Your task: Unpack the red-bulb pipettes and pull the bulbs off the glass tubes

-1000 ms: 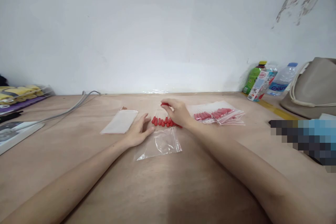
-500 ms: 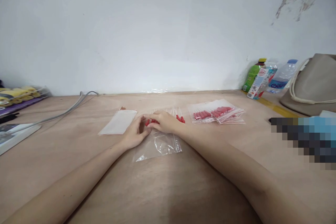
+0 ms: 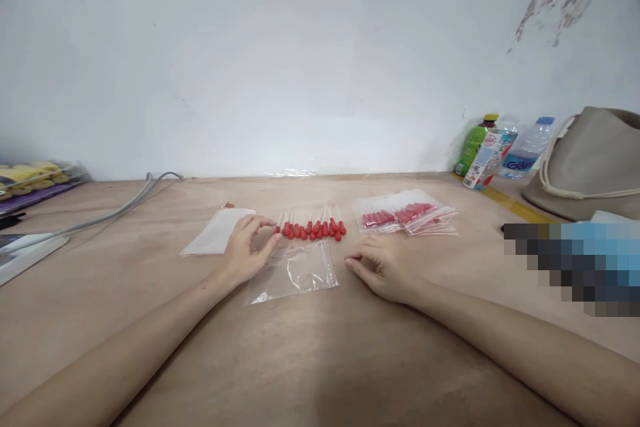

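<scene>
A row of several clear droppers with red bulbs (image 3: 313, 229) lies on the wooden table (image 3: 310, 360). Just in front of them lies an empty clear zip bag (image 3: 295, 271). My left hand (image 3: 246, 250) rests at the bag's left corner, fingers apart, its tips touching the leftmost dropper. To the right of the bag, my right hand (image 3: 383, 268) lies on the table with loosely curled fingers and nothing in it.
A pile of filled bags of red droppers (image 3: 403, 217) lies at the right, a stack of flat empty bags (image 3: 215, 233) at the left. Bottles (image 3: 487, 153) and a beige bag (image 3: 593, 163) stand far right. A grey cable (image 3: 115, 210) and trays lie at the left.
My right hand left the droppers and drew back to the table right of the bag. The droppers now lie uncovered in a row. My left hand barely moved.
</scene>
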### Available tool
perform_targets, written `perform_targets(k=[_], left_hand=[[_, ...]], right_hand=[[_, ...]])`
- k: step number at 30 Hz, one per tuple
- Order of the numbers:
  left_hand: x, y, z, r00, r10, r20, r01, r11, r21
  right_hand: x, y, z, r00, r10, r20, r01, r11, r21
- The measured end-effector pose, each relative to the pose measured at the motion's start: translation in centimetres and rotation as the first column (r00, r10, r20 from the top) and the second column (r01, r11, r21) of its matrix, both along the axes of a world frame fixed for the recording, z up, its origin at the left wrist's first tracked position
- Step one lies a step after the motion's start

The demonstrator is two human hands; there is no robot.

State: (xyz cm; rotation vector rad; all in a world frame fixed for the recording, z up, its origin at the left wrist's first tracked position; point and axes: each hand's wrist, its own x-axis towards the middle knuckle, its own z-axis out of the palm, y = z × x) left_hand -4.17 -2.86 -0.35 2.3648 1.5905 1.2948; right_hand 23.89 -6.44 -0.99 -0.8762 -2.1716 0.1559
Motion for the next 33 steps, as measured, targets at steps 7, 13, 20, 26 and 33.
perform_targets(k=[7,13,20,26,33], left_hand=[[2.1,-3.6,1.3,0.940,-0.286,-0.187,0.272,0.957,-0.100],[1.9,-4.2,0.9,0.788,-0.530,-0.313,0.401,0.827,-0.393],[2.1,-4.7,1.0,0.855,-0.474,-0.211,0.332,0.813,-0.479],[1.8,-3.7,0.1,0.974,-0.209,-0.081,0.160,0.901,-0.403],[0.7,-3.4,2.0,0.955,-0.289,-0.062,0.175,0.723,-0.668]], right_hand=[[-1.5,-0.1,0.0,0.994,0.076,0.075,-0.066,0.989,-0.134],[-1.2,-0.5,-0.1,0.986,0.089,0.141,-0.079,0.994,-0.075],[-1.1,-0.4,0.0,0.909,0.291,0.299,-0.272,0.957,-0.106],[-0.4,-0.3,1.1,0.940,0.185,0.287,-0.189,0.982,-0.013],[3.6,2.5,4.1,0.665,-0.608,0.433,0.626,0.770,0.122]])
